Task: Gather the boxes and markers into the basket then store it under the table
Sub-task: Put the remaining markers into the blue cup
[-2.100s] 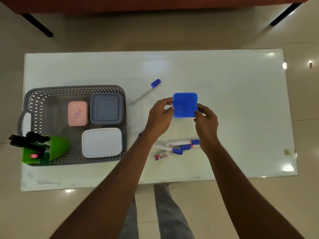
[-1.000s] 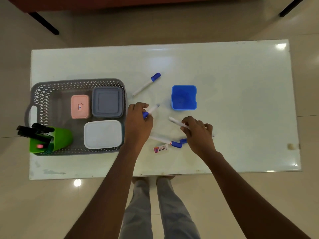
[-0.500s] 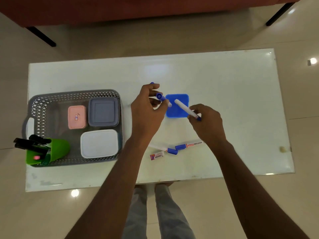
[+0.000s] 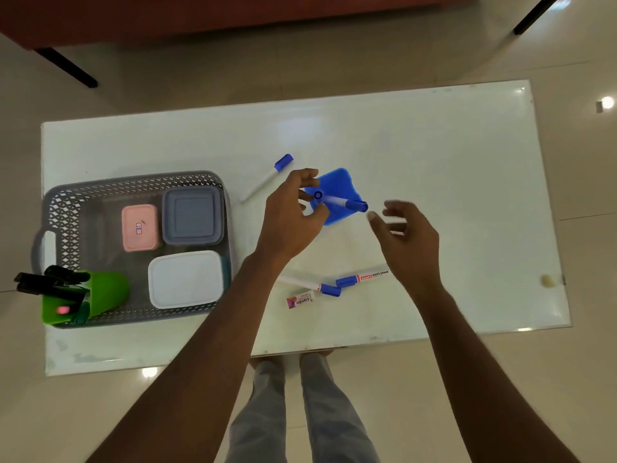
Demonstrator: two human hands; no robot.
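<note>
A blue open box (image 4: pixel 340 185) stands at mid-table. My left hand (image 4: pixel 288 217) is at its left rim, fingers pinched on the end of a blue-capped marker (image 4: pixel 337 202) that slants across the box opening. My right hand (image 4: pixel 409 237) hovers just right of the box, fingers spread and holding nothing. A third marker (image 4: pixel 265 178) lies left of the box. Two more markers (image 4: pixel 300 282) (image 4: pixel 364 278) lie near the front edge. The grey basket (image 4: pixel 133 182) at the left holds a pink box (image 4: pixel 139 227), a grey box (image 4: pixel 192 215) and a white box (image 4: pixel 185 279).
A green cup (image 4: pixel 103 292) with black markers (image 4: pixel 50 284) leans in the basket's front left corner. A small Camlin packet (image 4: pixel 299 299) lies by the front markers. The white table (image 4: pixel 434 145) has tiled floor all around; my legs stand at its front edge.
Both hands carried markers from the table to the blue box. My right hand has let go of its marker and pulled back to the right.
</note>
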